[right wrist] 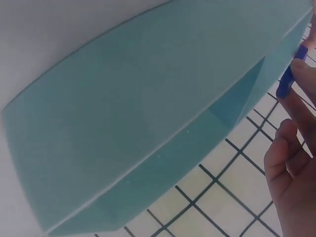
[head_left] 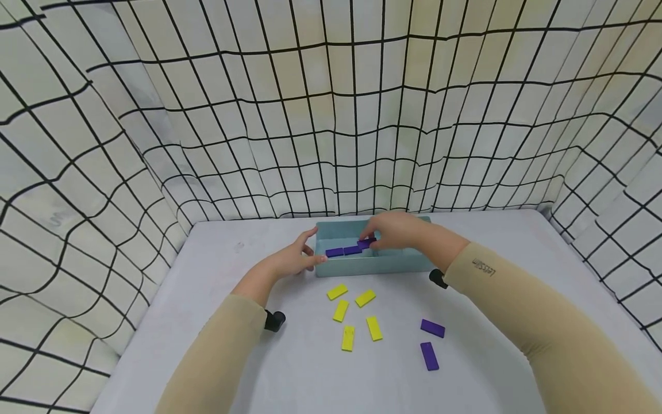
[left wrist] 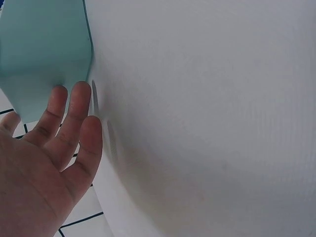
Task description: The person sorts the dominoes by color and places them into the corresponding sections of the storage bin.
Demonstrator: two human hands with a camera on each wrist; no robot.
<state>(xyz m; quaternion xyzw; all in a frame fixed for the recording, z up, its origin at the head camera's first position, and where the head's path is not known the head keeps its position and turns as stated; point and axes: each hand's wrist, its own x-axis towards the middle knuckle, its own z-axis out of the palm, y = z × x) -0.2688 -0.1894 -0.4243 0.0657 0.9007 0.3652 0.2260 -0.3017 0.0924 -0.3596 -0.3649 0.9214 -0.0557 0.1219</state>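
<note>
A light teal box (head_left: 372,265) stands toward the back of the white table. My right hand (head_left: 395,229) reaches into it from above, pinching a purple tile (right wrist: 291,73) between thumb and finger. Two purple tiles (head_left: 334,252) lie end to end inside, just left of the held one. At the box's left end, my left hand (head_left: 289,259) rests with its thumb by the front corner and index finger by the back one. In the left wrist view its other fingers (left wrist: 79,106) are loosely extended along the end wall.
Several yellow tiles (head_left: 340,310) are scattered on the table (head_left: 300,379) in front of the box. Farther right lie two loose purple tiles (head_left: 429,356). A white wall (head_left: 331,121) with a black grid net encloses the back and sides.
</note>
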